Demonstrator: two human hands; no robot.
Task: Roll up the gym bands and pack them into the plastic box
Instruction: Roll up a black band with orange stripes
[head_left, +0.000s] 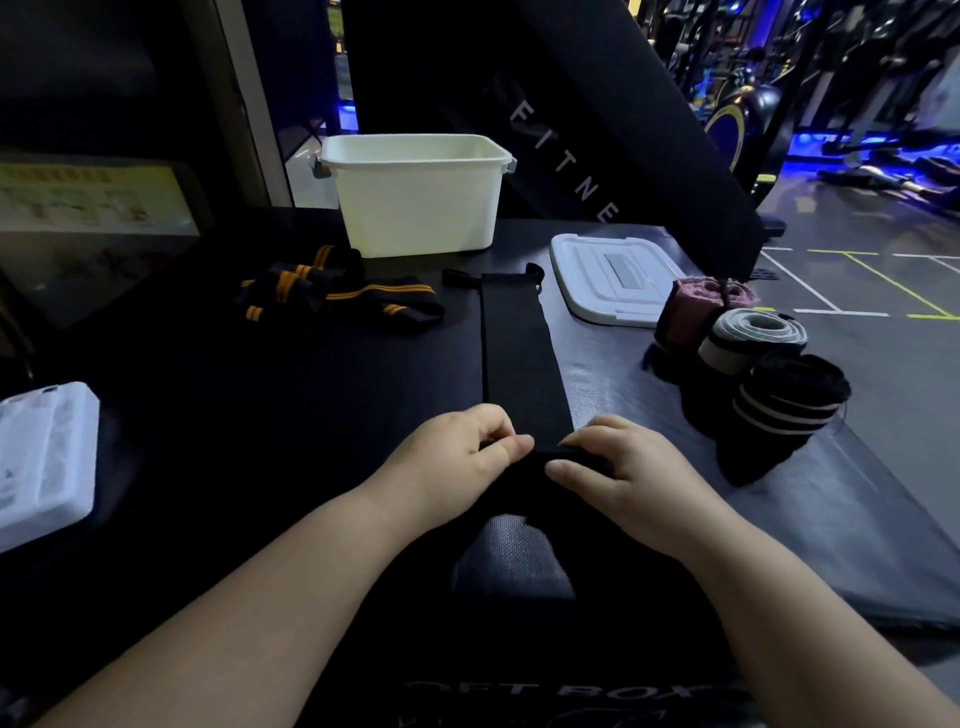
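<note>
A plain black band lies stretched flat on the dark mat, running away from me toward the white plastic box. My left hand and my right hand both pinch its near end, which is curled into a small roll between my fingers. Black bands with orange stripes lie loose in a heap to the left of the box. Three rolled bands stand at the right: a pink one, a grey-white one and a black one with white stripes.
The box's white lid lies flat to the right of the box. A clear plastic case sits at the left edge. The mat ends at the right, with gym floor and machines beyond.
</note>
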